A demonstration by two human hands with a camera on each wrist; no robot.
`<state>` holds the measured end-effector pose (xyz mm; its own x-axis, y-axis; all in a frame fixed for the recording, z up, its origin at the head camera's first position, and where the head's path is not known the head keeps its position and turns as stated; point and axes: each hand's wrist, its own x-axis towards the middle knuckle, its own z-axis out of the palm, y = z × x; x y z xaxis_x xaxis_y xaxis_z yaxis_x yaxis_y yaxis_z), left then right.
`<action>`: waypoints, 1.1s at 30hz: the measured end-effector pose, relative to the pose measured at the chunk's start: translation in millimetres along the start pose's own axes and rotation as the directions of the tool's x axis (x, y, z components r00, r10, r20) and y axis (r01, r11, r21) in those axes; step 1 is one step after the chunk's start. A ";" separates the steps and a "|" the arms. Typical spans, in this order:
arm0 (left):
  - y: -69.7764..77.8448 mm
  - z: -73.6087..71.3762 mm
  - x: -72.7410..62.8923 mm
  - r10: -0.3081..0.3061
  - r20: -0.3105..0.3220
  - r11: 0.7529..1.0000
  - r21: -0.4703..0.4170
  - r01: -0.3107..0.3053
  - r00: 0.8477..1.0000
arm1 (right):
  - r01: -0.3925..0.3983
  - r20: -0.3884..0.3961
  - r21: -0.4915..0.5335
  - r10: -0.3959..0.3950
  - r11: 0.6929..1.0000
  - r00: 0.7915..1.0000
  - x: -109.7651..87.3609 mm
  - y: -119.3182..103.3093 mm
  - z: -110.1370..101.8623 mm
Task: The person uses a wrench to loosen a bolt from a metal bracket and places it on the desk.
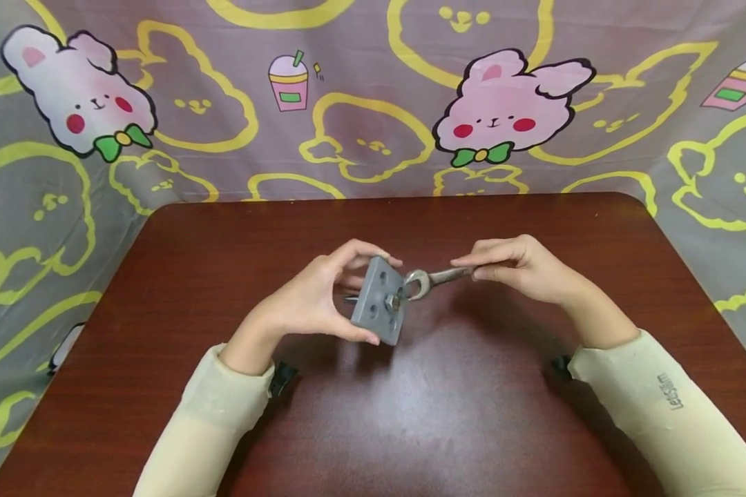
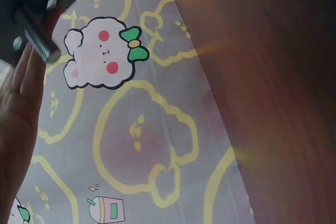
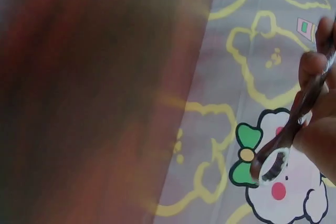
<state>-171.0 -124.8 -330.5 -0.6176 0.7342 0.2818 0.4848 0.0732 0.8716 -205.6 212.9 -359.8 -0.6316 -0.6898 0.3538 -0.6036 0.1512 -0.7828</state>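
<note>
My left hand (image 1: 304, 297) holds a grey square plate (image 1: 382, 321) by its edges, thumb at the lower edge and fingers along the top. Several holes pierce the plate, and a hex bolt head (image 1: 392, 302) sits at its middle. The bolt's threaded shank (image 2: 38, 35) sticks out of the back, as the left wrist view shows. In my right hand (image 1: 531, 269) a metal wrench (image 1: 449, 276) is pinched between thumb and fingers. Its open-end jaw is beside the plate's right edge, close to the bolt head. The wrench's ring end (image 3: 273, 166) shows in the right wrist view.
Both hands are raised over a dark red-brown table (image 1: 410, 428) with rounded far corners. A patterned cloth (image 1: 373, 138) with rabbit faces and yellow outlines hangs behind the table and along both sides.
</note>
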 end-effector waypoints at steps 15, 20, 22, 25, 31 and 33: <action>-7.0 1.5 8.3 0.185 -0.387 0.978 0.160 -0.132 0.903 | -0.222 -0.378 0.202 0.285 0.954 0.881 -12.6 -36.3 61.2; -8.0 3.1 11.3 0.249 -0.445 0.959 0.240 -0.153 0.860 | -0.250 -0.397 0.231 0.326 0.940 0.858 -10.6 -40.2 76.3; -8.1 3.6 12.3 0.264 -0.459 0.953 0.260 -0.156 0.849 | -0.264 -0.395 0.229 0.338 0.937 0.854 -10.0 -40.1 79.8; -8.6 4.5 13.1 0.270 -0.468 0.951 0.268 -0.156 0.842 | -0.275 -0.396 0.228 0.347 0.934 0.850 -9.4 -39.5 82.5; -10.2 7.0 13.8 0.290 -0.473 0.944 0.286 -0.167 0.832 | -0.264 -0.383 0.185 0.317 0.947 0.868 -6.9 -39.9 83.0; -10.2 7.6 14.3 0.300 -0.471 0.941 0.288 -0.177 0.829 | -0.262 -0.370 0.162 0.305 0.951 0.878 -6.2 -40.0 82.8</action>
<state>-180.1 -109.9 -338.4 -0.6585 0.3127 0.6845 0.7439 0.1328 0.6550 -137.2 152.5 -373.0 -0.9184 -0.2973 0.2611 -0.3298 0.2103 -0.9203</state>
